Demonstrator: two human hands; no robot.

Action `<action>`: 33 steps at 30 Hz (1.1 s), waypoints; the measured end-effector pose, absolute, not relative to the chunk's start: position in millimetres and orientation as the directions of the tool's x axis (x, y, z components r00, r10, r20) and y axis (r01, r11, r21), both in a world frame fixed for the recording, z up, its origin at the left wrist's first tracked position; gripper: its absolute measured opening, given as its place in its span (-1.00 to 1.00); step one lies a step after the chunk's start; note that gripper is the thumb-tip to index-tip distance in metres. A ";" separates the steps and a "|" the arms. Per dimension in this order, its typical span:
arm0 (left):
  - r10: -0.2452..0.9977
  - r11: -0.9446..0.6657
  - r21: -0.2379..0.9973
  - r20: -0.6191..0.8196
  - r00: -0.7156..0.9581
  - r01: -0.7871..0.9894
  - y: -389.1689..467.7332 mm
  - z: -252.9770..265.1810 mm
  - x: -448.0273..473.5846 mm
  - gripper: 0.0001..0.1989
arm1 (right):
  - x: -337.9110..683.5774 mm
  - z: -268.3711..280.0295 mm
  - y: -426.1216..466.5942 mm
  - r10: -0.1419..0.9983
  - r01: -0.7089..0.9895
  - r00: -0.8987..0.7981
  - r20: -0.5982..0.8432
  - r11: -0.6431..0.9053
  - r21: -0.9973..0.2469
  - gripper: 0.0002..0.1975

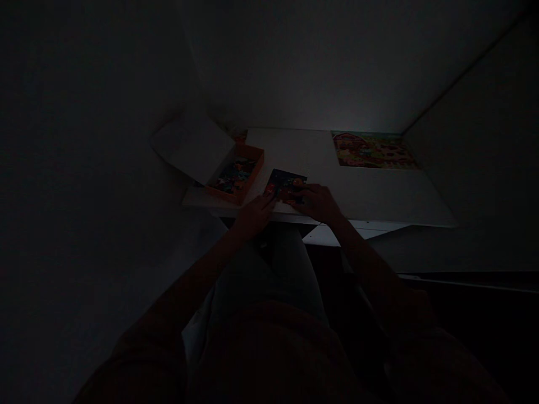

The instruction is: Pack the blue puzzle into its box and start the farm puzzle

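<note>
In very dim light, a partly assembled jigsaw puzzle (pixel 285 182) with a dark blue and red picture lies near the front edge of the white table. The fingers of my left hand (pixel 256 214) are stretched out and rest on its lower left side. At its right edge is my right hand (pixel 318 202), its fingers bent and pressed together over the puzzle. What they pinch, if anything, is hidden. Left of the puzzle stands an orange box (pixel 252 178) with loose puzzle pieces (pixel 236 173) inside.
A whitish flap or lid (pixel 193 140) leans up at the box's left side. Toward the back right of the table (pixel 379 193) lies a colourful farm picture (pixel 374 151). Walls border the table behind and at the right. My legs are under the front edge.
</note>
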State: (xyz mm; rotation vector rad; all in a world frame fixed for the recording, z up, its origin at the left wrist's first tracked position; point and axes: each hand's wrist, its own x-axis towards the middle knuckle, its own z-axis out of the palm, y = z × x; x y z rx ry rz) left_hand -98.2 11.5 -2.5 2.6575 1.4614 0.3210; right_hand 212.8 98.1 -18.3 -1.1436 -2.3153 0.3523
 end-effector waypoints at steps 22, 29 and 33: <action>0.821 -0.570 0.161 0.079 0.565 0.806 29.4 46.9 -99.9 -0.28 | 220.0 -25.9 101.8 0.738 0.642 -0.556 0.382 0.674 -0.366 -0.52; 0.834 -0.551 0.192 0.089 0.545 0.812 23.2 15.1 -108.6 -0.49 | 219.2 -24.2 101.3 0.724 0.644 -0.589 0.360 0.689 -0.332 -0.48; 0.832 -0.542 0.109 0.204 0.515 0.833 27.9 49.3 -115.9 -0.43 | 219.1 -25.4 101.3 0.730 0.649 -0.573 0.372 0.681 -0.338 -0.51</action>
